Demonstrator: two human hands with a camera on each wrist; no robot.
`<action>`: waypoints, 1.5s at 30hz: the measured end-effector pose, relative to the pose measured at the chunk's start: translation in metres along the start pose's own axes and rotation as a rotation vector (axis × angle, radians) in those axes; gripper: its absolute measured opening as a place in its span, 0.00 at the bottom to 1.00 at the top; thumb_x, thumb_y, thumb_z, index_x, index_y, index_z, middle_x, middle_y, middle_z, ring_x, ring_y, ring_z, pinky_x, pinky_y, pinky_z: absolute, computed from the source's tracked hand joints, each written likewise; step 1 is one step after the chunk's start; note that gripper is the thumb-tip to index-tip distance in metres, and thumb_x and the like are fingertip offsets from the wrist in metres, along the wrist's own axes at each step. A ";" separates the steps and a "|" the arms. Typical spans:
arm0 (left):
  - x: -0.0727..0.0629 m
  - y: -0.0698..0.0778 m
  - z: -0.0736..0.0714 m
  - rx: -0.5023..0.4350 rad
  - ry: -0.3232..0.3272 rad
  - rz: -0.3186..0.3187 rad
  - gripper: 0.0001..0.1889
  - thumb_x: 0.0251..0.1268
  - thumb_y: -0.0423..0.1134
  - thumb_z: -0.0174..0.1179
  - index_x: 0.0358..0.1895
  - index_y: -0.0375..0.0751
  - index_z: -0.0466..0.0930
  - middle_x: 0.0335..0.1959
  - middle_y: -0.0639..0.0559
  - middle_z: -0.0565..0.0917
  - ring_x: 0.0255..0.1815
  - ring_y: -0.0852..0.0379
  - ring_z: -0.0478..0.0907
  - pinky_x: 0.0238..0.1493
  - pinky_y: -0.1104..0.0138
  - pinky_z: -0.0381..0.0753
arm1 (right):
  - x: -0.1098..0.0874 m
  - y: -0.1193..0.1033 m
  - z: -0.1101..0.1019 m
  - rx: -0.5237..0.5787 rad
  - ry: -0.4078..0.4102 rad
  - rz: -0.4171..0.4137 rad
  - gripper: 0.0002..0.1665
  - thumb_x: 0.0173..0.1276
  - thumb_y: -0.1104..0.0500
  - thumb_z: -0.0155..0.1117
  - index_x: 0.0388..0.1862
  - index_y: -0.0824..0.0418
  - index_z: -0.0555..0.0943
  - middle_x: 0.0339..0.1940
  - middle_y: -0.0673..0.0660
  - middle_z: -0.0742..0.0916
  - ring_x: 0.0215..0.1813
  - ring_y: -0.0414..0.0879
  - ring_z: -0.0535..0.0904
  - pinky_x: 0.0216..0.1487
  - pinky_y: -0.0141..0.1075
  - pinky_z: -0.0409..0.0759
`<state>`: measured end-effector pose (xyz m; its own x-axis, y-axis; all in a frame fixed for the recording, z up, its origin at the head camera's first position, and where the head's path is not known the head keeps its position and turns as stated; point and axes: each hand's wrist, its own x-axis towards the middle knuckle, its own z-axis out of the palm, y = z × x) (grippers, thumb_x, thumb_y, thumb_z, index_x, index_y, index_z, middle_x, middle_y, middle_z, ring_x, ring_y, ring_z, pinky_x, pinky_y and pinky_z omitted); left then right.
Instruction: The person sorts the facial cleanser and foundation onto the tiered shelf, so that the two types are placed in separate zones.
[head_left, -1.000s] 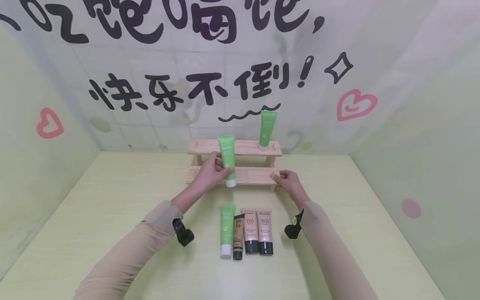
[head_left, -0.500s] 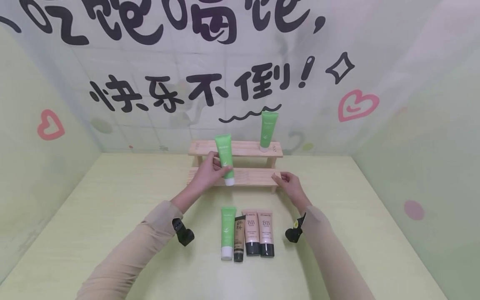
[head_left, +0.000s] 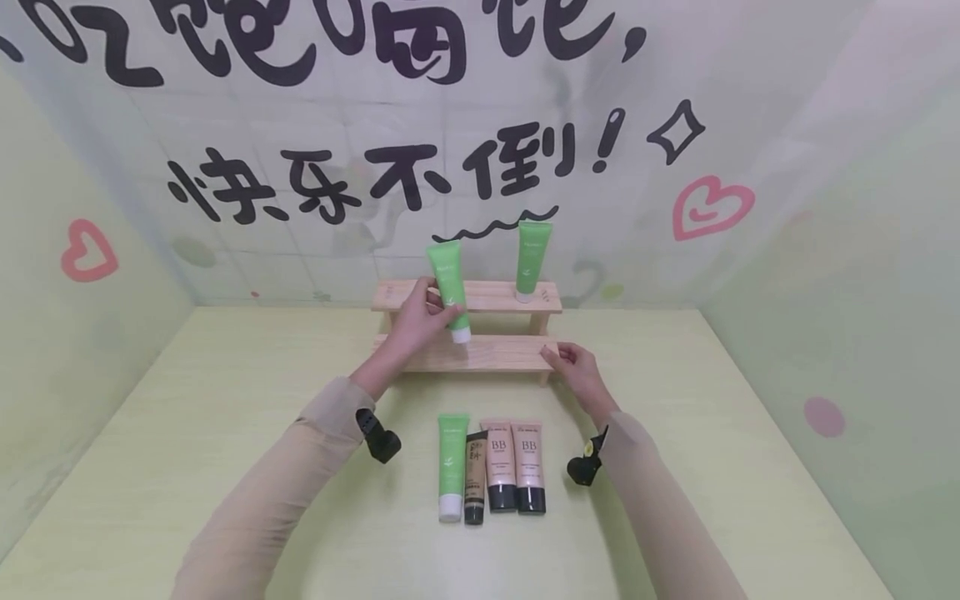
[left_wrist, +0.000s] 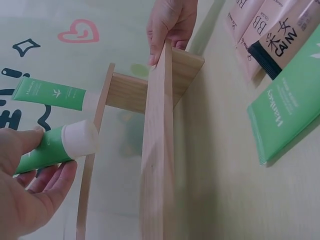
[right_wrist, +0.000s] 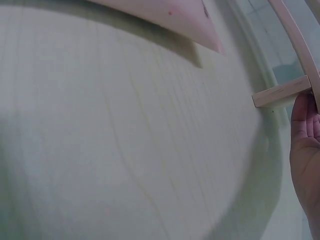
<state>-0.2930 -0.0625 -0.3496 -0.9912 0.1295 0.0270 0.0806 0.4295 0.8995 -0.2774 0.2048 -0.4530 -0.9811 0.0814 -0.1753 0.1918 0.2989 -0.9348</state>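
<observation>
My left hand (head_left: 425, 317) grips a green squeeze tube (head_left: 450, 283) with its white cap down, in front of the upper step of a two-tier wooden rack (head_left: 495, 354). In the left wrist view the thumb and fingers wrap the held tube's body (left_wrist: 45, 152), and its white cap (left_wrist: 81, 139) overlaps the upper board's edge. My right hand (head_left: 581, 375) pinches the right end of the lower board, thumb on top; the right wrist view shows its fingers (right_wrist: 301, 117) under the board by the leg. A second green tube (head_left: 533, 260) stands cap down on the upper step's right end.
On the table before the rack lie a green tube (head_left: 452, 467), a brown tube with a black cap (head_left: 476, 477) and two pink BB cream tubes (head_left: 501, 462), side by side. Behind the rack rises a wall (head_left: 315, 258) with black lettering.
My left hand has lifted the green tube and brought it toward the upper step. The right hand keeps its hold on the lower board.
</observation>
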 end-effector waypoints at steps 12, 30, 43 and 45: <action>0.018 0.006 -0.001 -0.068 0.029 0.041 0.29 0.59 0.41 0.60 0.61 0.39 0.58 0.47 0.41 0.74 0.47 0.48 0.75 0.46 0.62 0.81 | -0.001 0.001 0.002 0.004 0.008 0.009 0.35 0.63 0.44 0.58 0.60 0.67 0.67 0.54 0.64 0.77 0.48 0.46 0.75 0.47 0.27 0.76; 0.037 0.019 0.002 -0.100 0.079 0.048 0.29 0.58 0.40 0.60 0.62 0.44 0.58 0.49 0.41 0.74 0.48 0.48 0.75 0.50 0.61 0.79 | 0.003 0.003 0.002 0.038 0.026 0.017 0.35 0.63 0.47 0.59 0.61 0.68 0.66 0.56 0.65 0.75 0.56 0.51 0.71 0.57 0.36 0.73; 0.050 0.008 0.007 -0.016 0.087 0.101 0.28 0.61 0.40 0.58 0.64 0.46 0.57 0.52 0.42 0.74 0.52 0.48 0.74 0.55 0.60 0.76 | 0.002 0.005 0.004 0.053 0.029 0.006 0.33 0.64 0.47 0.58 0.59 0.67 0.68 0.53 0.63 0.78 0.48 0.43 0.74 0.44 0.23 0.75; 0.051 0.007 0.009 -0.020 0.087 0.111 0.29 0.61 0.40 0.57 0.64 0.45 0.57 0.52 0.42 0.73 0.52 0.48 0.74 0.55 0.61 0.76 | 0.002 0.004 0.003 0.045 0.030 0.011 0.34 0.63 0.45 0.58 0.60 0.67 0.67 0.54 0.62 0.77 0.49 0.44 0.74 0.47 0.25 0.75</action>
<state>-0.3421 -0.0446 -0.3465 -0.9817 0.0966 0.1640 0.1891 0.3993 0.8971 -0.2787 0.2036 -0.4579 -0.9777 0.1130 -0.1770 0.2007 0.2544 -0.9460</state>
